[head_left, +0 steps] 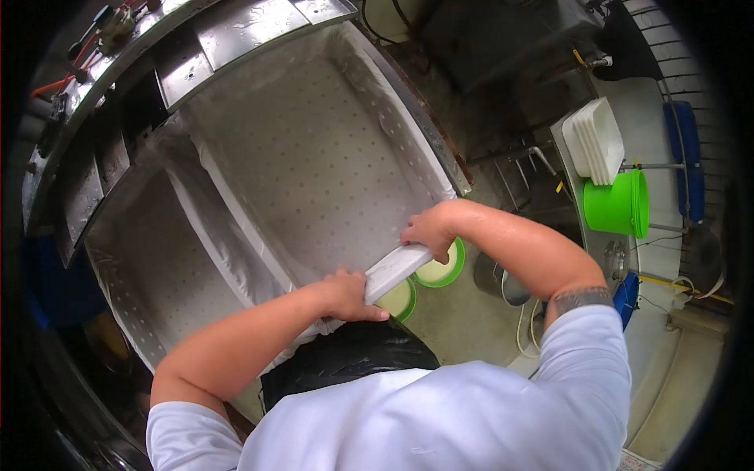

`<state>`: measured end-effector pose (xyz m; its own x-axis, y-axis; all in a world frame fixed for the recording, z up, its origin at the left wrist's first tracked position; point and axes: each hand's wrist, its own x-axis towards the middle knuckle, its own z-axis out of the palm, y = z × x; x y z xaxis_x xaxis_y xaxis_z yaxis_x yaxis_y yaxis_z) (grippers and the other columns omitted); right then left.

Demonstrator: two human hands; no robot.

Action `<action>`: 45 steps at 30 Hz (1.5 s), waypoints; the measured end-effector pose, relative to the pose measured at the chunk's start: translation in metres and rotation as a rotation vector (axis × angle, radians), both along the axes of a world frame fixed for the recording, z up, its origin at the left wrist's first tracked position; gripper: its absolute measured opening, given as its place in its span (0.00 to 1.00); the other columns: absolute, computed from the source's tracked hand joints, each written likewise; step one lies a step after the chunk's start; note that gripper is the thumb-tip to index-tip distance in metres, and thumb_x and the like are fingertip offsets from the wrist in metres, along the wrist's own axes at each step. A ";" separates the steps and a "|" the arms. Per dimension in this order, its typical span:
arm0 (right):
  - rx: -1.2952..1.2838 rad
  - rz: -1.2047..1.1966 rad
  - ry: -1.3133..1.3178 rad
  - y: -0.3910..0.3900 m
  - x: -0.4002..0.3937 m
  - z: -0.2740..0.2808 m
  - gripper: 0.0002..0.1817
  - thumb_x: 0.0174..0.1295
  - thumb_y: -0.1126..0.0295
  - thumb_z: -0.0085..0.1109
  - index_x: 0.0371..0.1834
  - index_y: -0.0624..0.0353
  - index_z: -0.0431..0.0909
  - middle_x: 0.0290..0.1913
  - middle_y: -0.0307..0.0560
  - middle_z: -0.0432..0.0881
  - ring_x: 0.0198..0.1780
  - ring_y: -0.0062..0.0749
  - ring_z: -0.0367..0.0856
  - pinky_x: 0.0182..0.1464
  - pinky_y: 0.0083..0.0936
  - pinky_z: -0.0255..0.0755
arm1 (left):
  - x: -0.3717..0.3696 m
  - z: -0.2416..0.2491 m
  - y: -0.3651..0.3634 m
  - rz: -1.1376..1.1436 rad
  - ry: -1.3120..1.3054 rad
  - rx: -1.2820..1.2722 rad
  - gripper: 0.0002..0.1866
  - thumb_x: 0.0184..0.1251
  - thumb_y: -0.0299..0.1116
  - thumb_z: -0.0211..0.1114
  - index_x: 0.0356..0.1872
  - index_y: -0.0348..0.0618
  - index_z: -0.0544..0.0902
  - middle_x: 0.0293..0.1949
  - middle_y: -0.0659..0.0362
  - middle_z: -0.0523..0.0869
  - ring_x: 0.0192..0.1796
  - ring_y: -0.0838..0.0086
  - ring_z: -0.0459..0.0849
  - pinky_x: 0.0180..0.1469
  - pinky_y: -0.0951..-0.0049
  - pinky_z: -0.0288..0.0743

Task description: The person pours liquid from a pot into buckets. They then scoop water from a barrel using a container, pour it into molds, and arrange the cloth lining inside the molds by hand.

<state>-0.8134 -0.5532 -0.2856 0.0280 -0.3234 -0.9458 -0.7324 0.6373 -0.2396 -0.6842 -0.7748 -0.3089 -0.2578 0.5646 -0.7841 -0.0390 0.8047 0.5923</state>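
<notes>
In front of me a large perforated box [306, 149] is lined with thin white cloth, through which rows of holes show. The cloth folds over its near rim [399, 271]. My left hand [349, 297] closes over the left end of this rim, fingers on the inner side and thumb outside. Toward the right corner, my right hand [432, 230] grips the same cloth-covered rim, its fingers bent over the edge. To the left stands a second cloth-lined perforated box [149, 251].
Below the rim, two green buckets [459, 271] hold pale liquid on the floor. Metal plates [243, 35] border the far side. At right are stacked white trays [594, 141], a bright green bucket [616, 204] and a metal pail [514, 290].
</notes>
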 end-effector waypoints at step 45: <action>-0.949 -1.490 0.344 0.148 0.293 -0.062 0.24 0.67 0.60 0.72 0.61 0.63 0.81 0.49 0.50 0.90 0.48 0.35 0.88 0.52 0.35 0.83 | 0.255 -0.026 -0.009 1.461 0.838 0.196 0.18 0.66 0.35 0.60 0.49 0.30 0.81 0.39 0.40 0.87 0.42 0.49 0.87 0.52 0.54 0.79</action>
<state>-0.5202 -0.4048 -0.3473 -0.9001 -0.2692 -0.3426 0.1790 0.4885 -0.8540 -0.4293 -0.7841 -0.3349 -0.8906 -0.4375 -0.1242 -0.2751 0.3008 0.9131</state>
